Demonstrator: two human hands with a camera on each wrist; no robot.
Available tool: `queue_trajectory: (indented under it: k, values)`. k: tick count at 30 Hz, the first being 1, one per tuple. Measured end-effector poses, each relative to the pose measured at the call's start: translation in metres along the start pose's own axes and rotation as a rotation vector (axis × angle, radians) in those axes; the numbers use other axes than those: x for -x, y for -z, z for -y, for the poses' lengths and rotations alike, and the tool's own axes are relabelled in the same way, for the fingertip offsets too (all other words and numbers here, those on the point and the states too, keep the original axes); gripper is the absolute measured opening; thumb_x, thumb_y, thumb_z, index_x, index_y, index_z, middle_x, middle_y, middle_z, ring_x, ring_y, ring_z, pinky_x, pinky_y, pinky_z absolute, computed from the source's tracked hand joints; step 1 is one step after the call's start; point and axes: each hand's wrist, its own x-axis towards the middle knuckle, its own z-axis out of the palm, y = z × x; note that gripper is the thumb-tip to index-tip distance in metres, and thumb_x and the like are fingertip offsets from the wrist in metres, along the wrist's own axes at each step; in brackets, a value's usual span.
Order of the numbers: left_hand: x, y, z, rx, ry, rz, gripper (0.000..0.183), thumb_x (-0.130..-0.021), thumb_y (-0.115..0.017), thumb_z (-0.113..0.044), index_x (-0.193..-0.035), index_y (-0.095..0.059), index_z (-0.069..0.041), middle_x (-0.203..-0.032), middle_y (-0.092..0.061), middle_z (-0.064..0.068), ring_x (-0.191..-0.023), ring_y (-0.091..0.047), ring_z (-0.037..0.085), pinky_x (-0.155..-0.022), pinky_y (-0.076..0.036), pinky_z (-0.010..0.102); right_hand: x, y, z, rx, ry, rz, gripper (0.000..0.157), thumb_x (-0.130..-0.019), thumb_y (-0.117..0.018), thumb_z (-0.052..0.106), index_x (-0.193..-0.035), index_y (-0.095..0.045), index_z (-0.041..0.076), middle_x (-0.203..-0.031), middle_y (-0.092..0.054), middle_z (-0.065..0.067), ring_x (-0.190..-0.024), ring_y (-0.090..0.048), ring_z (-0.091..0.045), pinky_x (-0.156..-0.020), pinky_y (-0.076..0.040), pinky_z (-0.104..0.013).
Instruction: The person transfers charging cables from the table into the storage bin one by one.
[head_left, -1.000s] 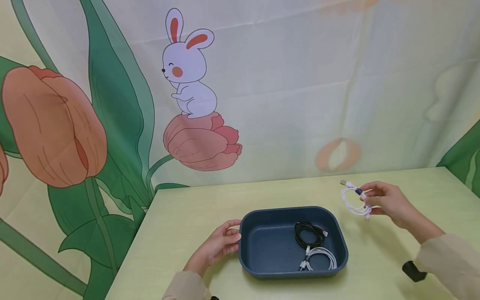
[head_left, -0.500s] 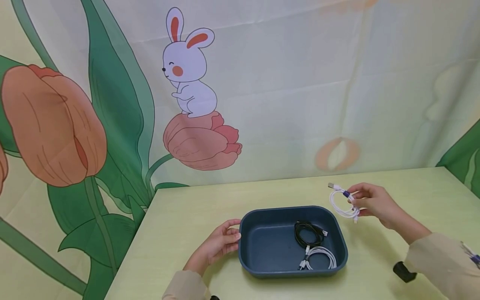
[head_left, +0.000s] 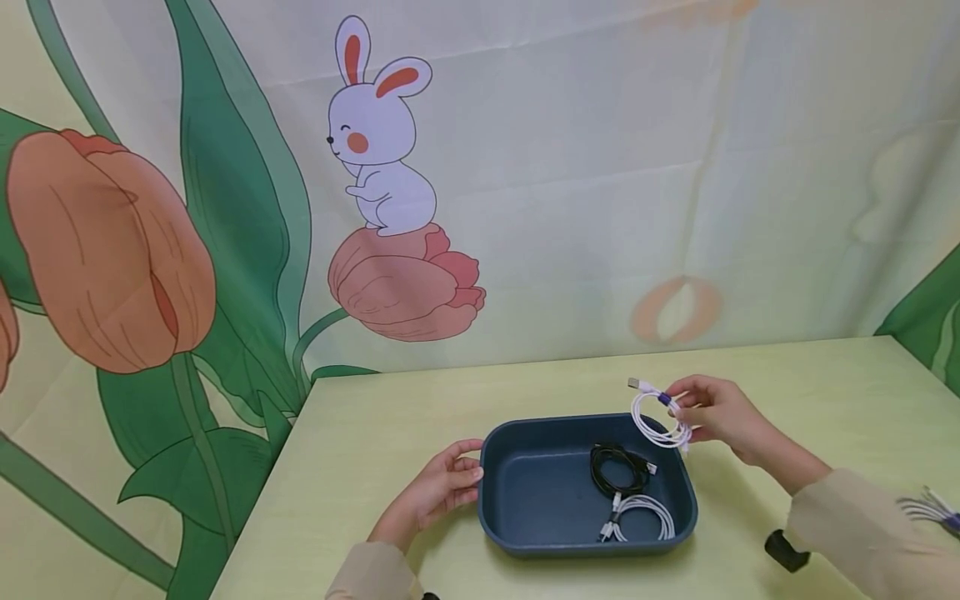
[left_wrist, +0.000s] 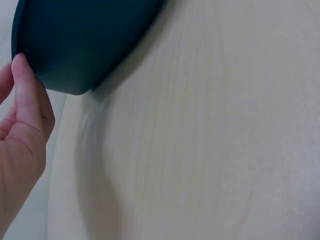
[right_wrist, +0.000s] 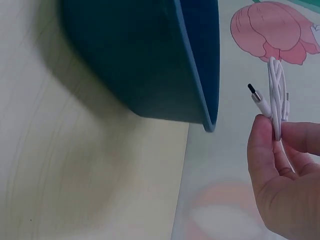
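A dark blue rectangular bin [head_left: 540, 550] stands on the table, with a coiled black cable [head_left: 600, 479] and a coiled white cable [head_left: 663, 512] inside, towards its right. My left hand [head_left: 438, 483] holds the bin's left end, its thumb at the rim in the left wrist view; part of the fingers is hidden. Between thumb and fingers, my right hand [head_left: 723, 417] pinches another white USB cable [head_left: 645, 421], coiled and fastened with a dark blue tie. This coil hangs over the bin's far right corner. In the right wrist view, its small plug [right_wrist: 260, 102] sticks out beside the loops.
More bundled cable [head_left: 930, 507] shows at the right edge, beyond the right sleeve [head_left: 847, 525]. Pale yellow tabletop [head_left: 360, 450] surrounds the bin. Behind it hangs a cloth backdrop [head_left: 562, 208] printed with a rabbit and tulips.
My right hand has moved left and slightly down with the white cable, from beside the bin to over its far right corner. Cable at the right edge has come into view. My left hand stays put.
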Motion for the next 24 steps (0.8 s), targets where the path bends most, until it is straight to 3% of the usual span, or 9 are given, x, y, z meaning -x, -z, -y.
queue_trajectory:
  k: [7, 15, 24]
  values:
    - [-0.002, 0.001, 0.001, -0.003, 0.002, 0.002, 0.049, -0.086, -0.054, -0.007, -0.130, -0.031, -0.005, -0.090, -0.051, -0.002, -0.069, -0.055, 0.005, -0.060, -0.049, 0.017, -0.001, -0.011, 0.003, 0.004, -0.018, 0.010, 0.031, -0.083, -0.051, -0.003, -0.113, -0.044, -0.008, -0.089, -0.051, -0.019, -0.068, -0.054, -0.014, -0.061, -0.053, -0.031]
    - [-0.002, 0.002, 0.002, -0.011, 0.002, -0.005, 0.049, -0.086, -0.055, -0.007, -0.129, -0.032, -0.004, -0.090, -0.050, -0.001, -0.069, -0.055, 0.006, -0.060, -0.049, 0.017, -0.003, -0.023, 0.003, 0.000, -0.023, 0.040, 0.032, -0.083, -0.053, -0.001, -0.113, -0.044, -0.008, -0.084, -0.052, -0.010, -0.066, -0.054, -0.013, -0.059, -0.053, -0.029]
    - [-0.001, 0.001, 0.003, -0.007, 0.006, -0.014, 0.049, -0.085, -0.057, -0.009, -0.128, -0.035, -0.006, -0.089, -0.051, -0.001, -0.069, -0.055, 0.007, -0.060, -0.049, 0.017, -0.006, -0.036, 0.002, -0.006, -0.037, 0.066, 0.030, -0.082, -0.054, -0.001, -0.111, -0.046, -0.007, -0.085, -0.052, -0.012, -0.066, -0.053, -0.015, -0.057, -0.053, -0.029]
